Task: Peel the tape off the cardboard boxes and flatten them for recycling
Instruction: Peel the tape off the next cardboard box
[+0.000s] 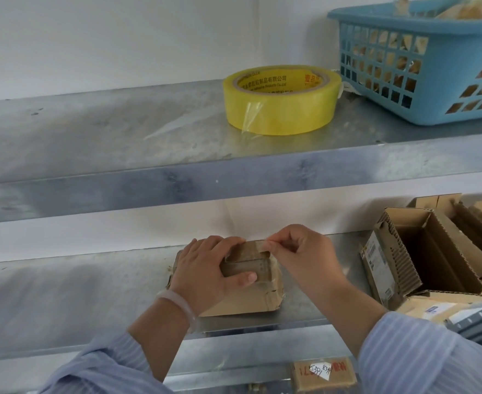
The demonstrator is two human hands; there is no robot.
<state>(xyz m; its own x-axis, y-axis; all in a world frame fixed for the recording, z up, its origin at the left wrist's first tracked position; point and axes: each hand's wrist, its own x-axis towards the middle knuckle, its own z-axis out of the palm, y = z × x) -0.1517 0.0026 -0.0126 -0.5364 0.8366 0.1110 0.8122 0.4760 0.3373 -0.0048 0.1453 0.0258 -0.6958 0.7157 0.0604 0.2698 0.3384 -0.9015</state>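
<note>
1. A small sealed cardboard box [242, 282] is seen on the lower metal shelf [72, 282], near its front edge, at about 6 o'clock from the yellow tape roll [282, 100] on the upper shelf [106, 132].
2. The box is gripped by the left hand [205, 268], its fingers wrapped over the top and the thumb pressed on the near face; it is steadied, not lifted.
3. The right hand [302, 257] is held at the box's top edge, thumb and forefinger pinched together on what appears to be an end of tape [258, 245]; the other fingers are curled in.
4. The box is judged light and fairly stiff, though its corners look crushed and soft. The glossy tape is likely thin and prone to tearing, so a low, steady pull from the lifted end would be advised while the box is held down.
5. At 3 o'clock from the box, opened corrugated boxes [430, 251] are seen; the nearest appears empty inside.
6. A blue plastic basket [421, 61] at 3 o'clock from the tape roll holds pale brownish items that cannot be identified.
</note>
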